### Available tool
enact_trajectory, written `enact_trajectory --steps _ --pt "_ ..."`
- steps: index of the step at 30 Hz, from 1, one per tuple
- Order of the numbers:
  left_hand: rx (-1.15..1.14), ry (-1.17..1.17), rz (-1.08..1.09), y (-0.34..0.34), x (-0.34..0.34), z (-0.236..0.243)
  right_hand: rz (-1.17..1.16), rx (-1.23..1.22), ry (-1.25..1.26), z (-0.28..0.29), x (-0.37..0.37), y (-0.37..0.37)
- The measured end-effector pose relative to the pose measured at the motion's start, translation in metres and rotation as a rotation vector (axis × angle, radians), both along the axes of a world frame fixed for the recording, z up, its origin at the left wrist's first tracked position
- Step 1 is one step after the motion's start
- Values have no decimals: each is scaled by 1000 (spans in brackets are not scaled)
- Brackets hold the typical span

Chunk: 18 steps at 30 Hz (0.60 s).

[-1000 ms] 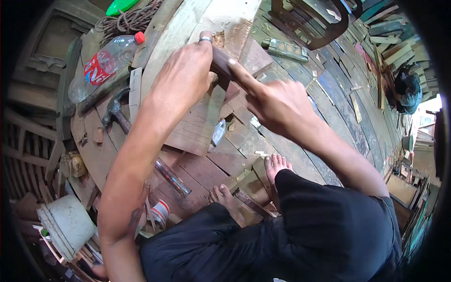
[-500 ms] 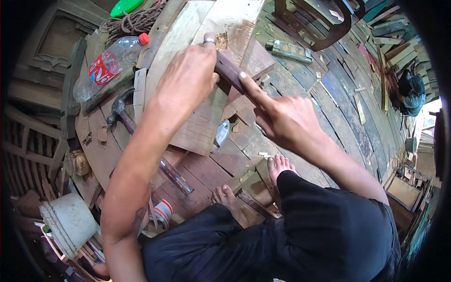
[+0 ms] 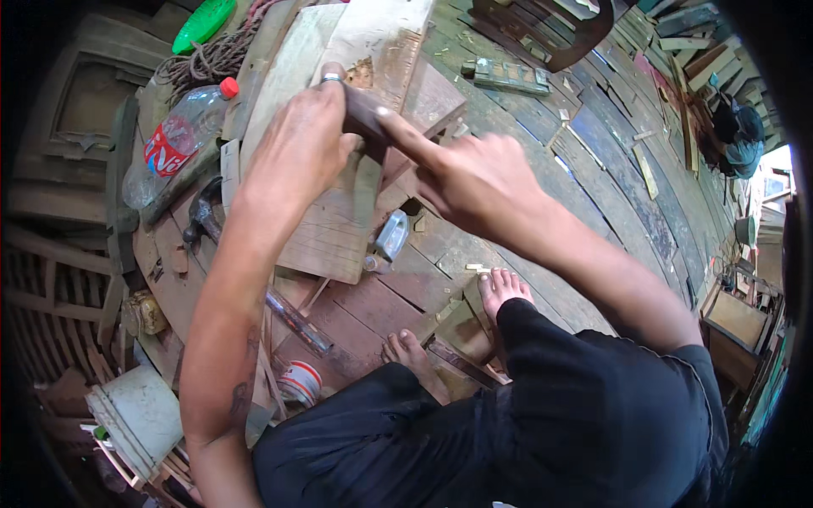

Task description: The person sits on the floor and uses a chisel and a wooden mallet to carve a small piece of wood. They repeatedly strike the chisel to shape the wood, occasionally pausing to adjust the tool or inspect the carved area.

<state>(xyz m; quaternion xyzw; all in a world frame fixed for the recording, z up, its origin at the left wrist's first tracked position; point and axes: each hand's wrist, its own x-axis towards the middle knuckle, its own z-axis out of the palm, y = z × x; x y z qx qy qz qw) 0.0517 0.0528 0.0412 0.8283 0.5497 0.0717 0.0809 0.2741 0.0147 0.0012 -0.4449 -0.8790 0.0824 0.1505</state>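
Observation:
My left hand (image 3: 296, 140) is closed around the far end of a short dark brown bar (image 3: 364, 115), its ringed finger stretched along the pale wooden board (image 3: 377, 30). On the near end of the bar, my right hand (image 3: 478, 178) presses an extended index finger, with the other fingers curled beneath. The bar lies across the board, beside a rough, chipped hollow (image 3: 362, 73). Its underside and my gripping fingertips are hidden. Below the hands, a wide plank (image 3: 326, 241) rests at a slant, next to a small clear bottle (image 3: 391, 237).
Left of my forearm lie a claw hammer (image 3: 203, 212), a large plastic bottle (image 3: 174, 152) with a red cap, and coiled rope (image 3: 212, 68). A red-and-white can (image 3: 300, 383) stands near my leg. A dark curved wooden frame (image 3: 550, 34) lies beyond; a person (image 3: 741, 140) crouches far right.
The view has shifted, so most things sit further left in the picture. Both hands and the bar have slid slightly left and away along the board, my grip unchanged.

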Motion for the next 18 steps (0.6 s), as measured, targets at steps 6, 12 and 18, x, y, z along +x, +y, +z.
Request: enact_trajectory --steps 6,12,18 --pt "-7 31 -19 0 3 -2 -6 -18 -8 4 -4 7" --pt "-14 34 -2 0 6 -3 -22 -84 -7 2 8 -12" --pt "-72 23 67 0 5 4 4 -31 -14 -1 -5 3"
